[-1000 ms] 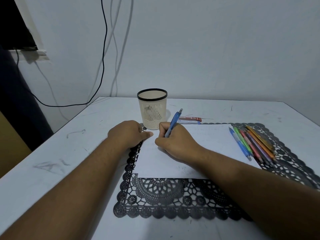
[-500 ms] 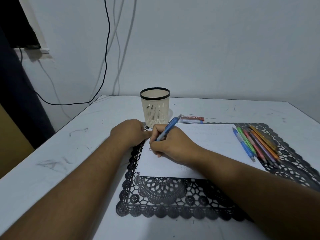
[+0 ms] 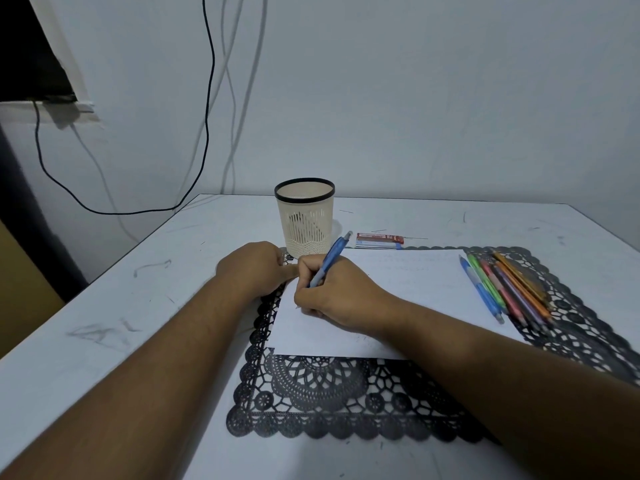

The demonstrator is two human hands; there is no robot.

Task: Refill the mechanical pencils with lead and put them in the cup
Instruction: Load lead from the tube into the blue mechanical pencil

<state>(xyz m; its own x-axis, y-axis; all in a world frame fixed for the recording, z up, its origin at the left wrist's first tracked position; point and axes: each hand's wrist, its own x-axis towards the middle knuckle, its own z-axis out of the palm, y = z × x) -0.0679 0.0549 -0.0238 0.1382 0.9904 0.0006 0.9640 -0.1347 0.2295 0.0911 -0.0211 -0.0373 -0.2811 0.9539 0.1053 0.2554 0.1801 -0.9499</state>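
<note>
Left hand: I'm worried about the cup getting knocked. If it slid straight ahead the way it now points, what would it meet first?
Probably the cup. The left hand rests at the lace mat's far-left corner, knuckles aimed up-right toward the cup's base, with only a small gap between. Depth is unclear from this one view.

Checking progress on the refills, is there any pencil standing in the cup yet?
No, nothing sticks up above the rim of the cup; one blue pencil is in the right hand, the others lie on the mat.
</note>
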